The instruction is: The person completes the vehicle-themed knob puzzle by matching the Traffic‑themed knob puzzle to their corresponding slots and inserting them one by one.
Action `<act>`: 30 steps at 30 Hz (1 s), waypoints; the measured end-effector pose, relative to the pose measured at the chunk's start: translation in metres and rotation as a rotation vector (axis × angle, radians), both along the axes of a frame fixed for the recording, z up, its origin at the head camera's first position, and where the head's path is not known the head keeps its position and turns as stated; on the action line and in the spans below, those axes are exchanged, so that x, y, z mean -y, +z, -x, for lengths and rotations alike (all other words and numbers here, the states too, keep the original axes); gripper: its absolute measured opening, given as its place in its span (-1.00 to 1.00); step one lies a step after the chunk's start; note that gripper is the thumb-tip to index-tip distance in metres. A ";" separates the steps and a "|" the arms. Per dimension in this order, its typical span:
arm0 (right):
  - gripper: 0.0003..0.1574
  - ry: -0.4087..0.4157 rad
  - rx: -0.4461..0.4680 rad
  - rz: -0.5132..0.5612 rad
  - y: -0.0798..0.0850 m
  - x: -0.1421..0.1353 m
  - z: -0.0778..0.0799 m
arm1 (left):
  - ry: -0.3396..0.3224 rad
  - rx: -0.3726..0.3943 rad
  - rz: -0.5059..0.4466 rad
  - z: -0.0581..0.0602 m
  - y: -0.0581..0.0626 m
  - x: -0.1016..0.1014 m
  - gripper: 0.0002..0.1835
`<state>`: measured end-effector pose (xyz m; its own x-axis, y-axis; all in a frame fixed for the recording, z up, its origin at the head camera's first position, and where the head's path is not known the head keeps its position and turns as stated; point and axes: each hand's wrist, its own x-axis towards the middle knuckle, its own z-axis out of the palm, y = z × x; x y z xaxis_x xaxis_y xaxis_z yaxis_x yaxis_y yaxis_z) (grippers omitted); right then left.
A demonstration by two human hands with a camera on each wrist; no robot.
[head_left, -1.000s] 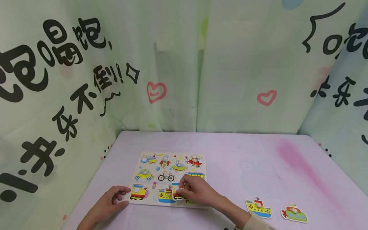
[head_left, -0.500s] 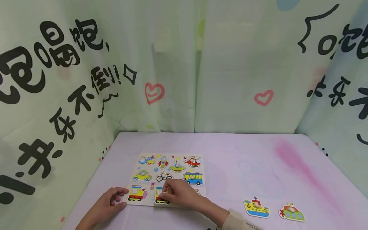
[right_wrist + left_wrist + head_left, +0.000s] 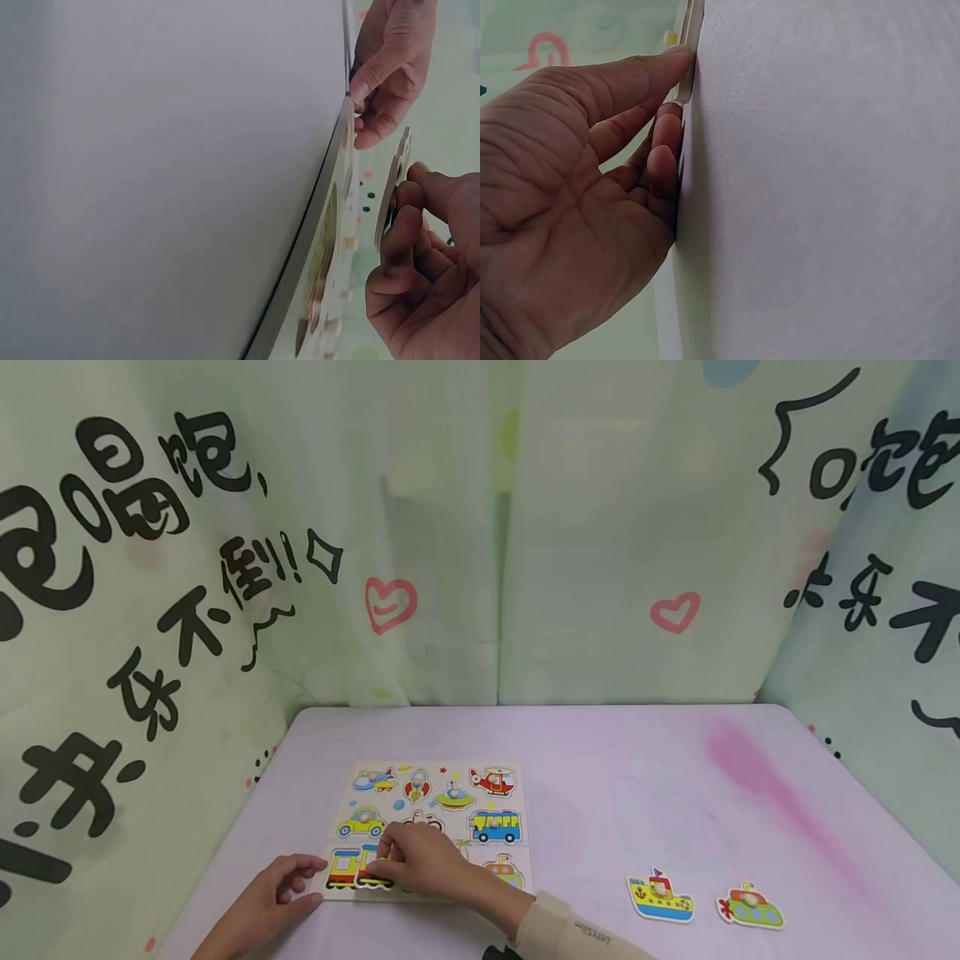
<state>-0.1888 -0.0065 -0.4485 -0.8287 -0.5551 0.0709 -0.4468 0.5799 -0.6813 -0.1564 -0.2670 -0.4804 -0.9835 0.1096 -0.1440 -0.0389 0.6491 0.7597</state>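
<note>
A wooden puzzle board (image 3: 427,893) printed with vehicles lies on the table. My left hand (image 3: 272,895) grips its near left corner; in the left wrist view the thumb (image 3: 656,75) lies against the board's edge. My right hand (image 3: 423,858) pinches a train piece (image 3: 367,860) between thumb and fingers, over the board's lower left, beside the printed train picture (image 3: 343,867). The right wrist view shows this train piece (image 3: 392,191) tilted and raised clear of the board. The fingers hide much of it.
A ship piece (image 3: 660,897) and a submarine piece (image 3: 750,908) lie on the table to the right of the board. Pieces with knobs, such as the bus (image 3: 495,827) and car (image 3: 362,822), sit in the board. A printed curtain (image 3: 585,543) hangs behind the table.
My right hand has carried the train piece leftward across the board, from over the ship picture to the train picture. The left hand stays at the board's corner. The head view has shifted slightly.
</note>
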 end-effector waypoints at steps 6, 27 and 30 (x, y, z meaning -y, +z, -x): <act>-0.73 0.017 -0.024 0.004 -0.002 0.020 0.007 | -0.058 -0.050 -0.035 -0.001 0.000 0.004 -0.55; -0.65 -0.040 -0.034 -0.113 -0.010 0.056 0.012 | -0.166 -0.213 -0.059 -0.005 -0.007 0.011 -0.60; -0.64 -0.049 -0.047 -0.141 -0.009 0.058 0.012 | -0.167 -0.237 -0.062 -0.006 -0.007 0.010 -0.61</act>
<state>-0.2006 -0.0650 -0.4579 -0.8525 -0.5216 0.0346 -0.4454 0.6902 -0.5703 -0.1500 -0.2770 -0.4878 -0.9566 0.2739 0.0997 0.2477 0.5838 0.7732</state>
